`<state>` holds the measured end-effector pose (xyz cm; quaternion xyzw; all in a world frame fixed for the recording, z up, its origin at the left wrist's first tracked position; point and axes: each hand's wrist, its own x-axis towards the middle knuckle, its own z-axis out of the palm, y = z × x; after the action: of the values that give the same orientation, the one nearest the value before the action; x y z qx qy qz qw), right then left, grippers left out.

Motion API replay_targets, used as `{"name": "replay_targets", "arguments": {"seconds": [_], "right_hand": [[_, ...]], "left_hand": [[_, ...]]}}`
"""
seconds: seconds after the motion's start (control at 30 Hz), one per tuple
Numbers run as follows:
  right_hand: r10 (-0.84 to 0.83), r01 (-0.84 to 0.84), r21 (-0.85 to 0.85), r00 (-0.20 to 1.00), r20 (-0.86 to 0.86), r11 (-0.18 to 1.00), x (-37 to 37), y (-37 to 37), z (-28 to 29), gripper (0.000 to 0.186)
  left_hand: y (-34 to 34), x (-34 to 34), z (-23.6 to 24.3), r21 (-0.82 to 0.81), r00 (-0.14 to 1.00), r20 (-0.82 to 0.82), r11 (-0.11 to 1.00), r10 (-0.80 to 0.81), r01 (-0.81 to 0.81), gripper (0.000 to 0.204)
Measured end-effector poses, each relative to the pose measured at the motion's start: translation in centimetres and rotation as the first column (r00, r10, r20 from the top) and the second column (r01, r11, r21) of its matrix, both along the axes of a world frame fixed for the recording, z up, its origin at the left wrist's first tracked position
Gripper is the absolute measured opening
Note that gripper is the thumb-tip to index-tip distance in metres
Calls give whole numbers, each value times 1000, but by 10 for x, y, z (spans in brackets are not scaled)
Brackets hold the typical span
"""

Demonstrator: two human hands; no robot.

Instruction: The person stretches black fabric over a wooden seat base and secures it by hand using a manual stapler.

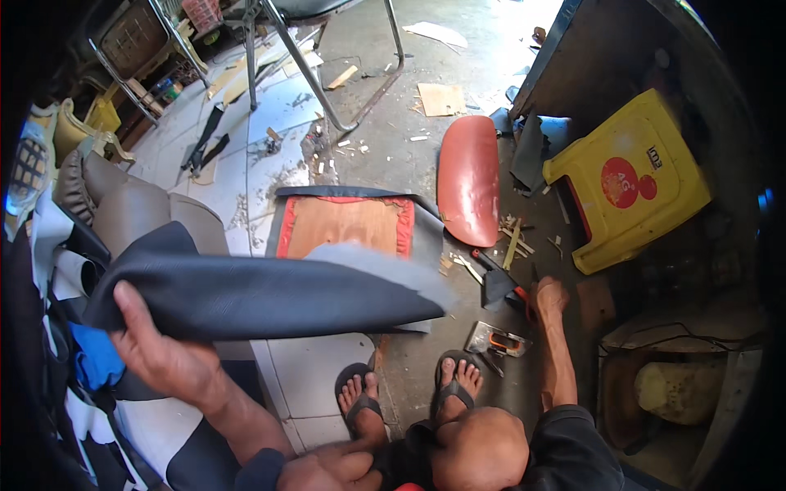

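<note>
A folded sheet of black vinyl [246,296] hangs from my left hand [168,352], which pinches its left end with the thumb on top. The sheet's far edge is blurred, and its pale grey backing shows. Low at the right, my right hand [550,299] is closed on a red-handled tool [530,313], mostly hidden by the fingers; a dark tip sticks out ahead of it. Beyond the sheet, a wooden seat panel [348,225] with red cloth edging lies on dark vinyl on the floor. Near my right foot lies a silver staple gun [498,340].
A red padded backrest [468,180] lies right of the panel, near wood scraps [513,244]. On the right, a yellow plastic stool [630,184] is tipped over. A metal chair frame [327,106] stands ahead. Brown cushions [147,217] and vinyl pieces pile up at left.
</note>
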<state>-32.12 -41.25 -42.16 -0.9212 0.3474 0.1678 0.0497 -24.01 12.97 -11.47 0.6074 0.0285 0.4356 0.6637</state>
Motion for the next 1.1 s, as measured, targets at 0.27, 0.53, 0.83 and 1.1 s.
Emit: {"name": "replay_targets", "arguments": {"seconds": [0.27,0.53,0.83,1.1], "right_hand": [[-756,227,868,616,223,442,138,52,-58,59],[-612,-156,889,673,415,430,112,125,-2,37],[-12,-412,630,831,556,658,81,154,-5,57],[223,-912,370,329,918,-177,39,216,203,82]], "left_hand": [[-15,-56,56,39,921,186,934,342,-355,25],[73,-146,70,322,805,53,753,591,-574,31],[4,-84,38,359,877,-473,891,-85,280,31],[-85,-53,-43,110,103,-834,19,-542,994,22]]}}
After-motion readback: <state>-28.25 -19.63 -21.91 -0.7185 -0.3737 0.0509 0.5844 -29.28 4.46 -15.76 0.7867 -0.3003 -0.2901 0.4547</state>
